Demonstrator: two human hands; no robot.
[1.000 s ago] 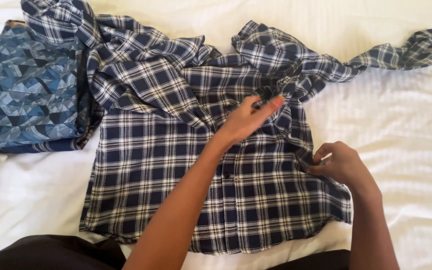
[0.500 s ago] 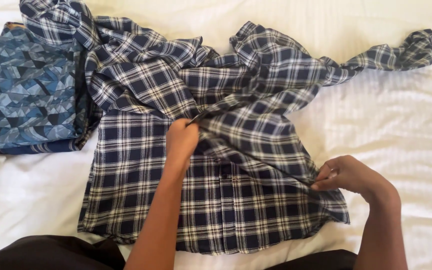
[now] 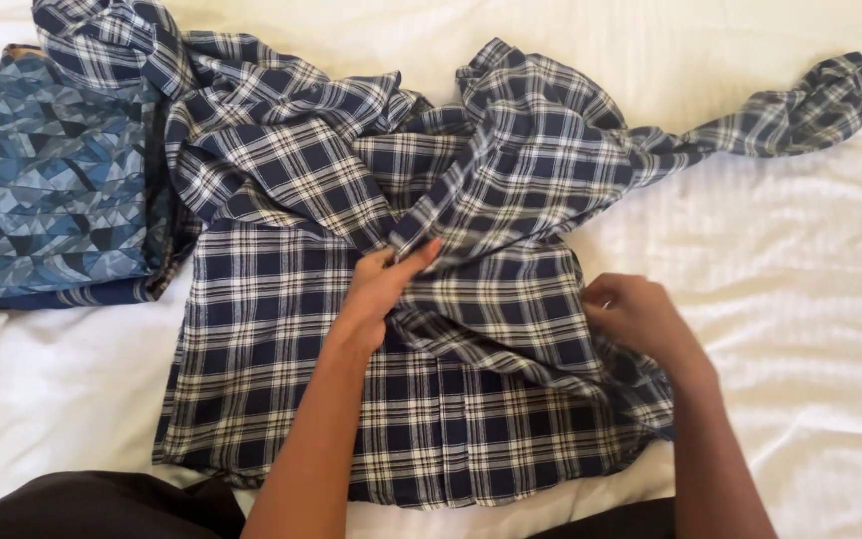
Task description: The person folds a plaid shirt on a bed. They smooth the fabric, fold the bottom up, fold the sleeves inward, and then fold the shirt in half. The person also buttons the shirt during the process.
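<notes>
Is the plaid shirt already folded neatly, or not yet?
Not yet. The plaid shirt lies partly spread and bunched, one sleeve stretched out; both hands hold its fabric.

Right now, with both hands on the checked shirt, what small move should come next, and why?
Probably smooth the folded panel flat. The left hand pinches a fold at the middle of the checked shirt, the right hand grips its right edge, and the cloth between them lies wrinkled on the white sheet.

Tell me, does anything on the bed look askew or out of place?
Yes. The plaid shirt lies bunched at the top, and its sleeve trails twisted to the upper right. The left hand and the right hand grip a folded-over panel. Nothing looks torn or spilled.
</notes>
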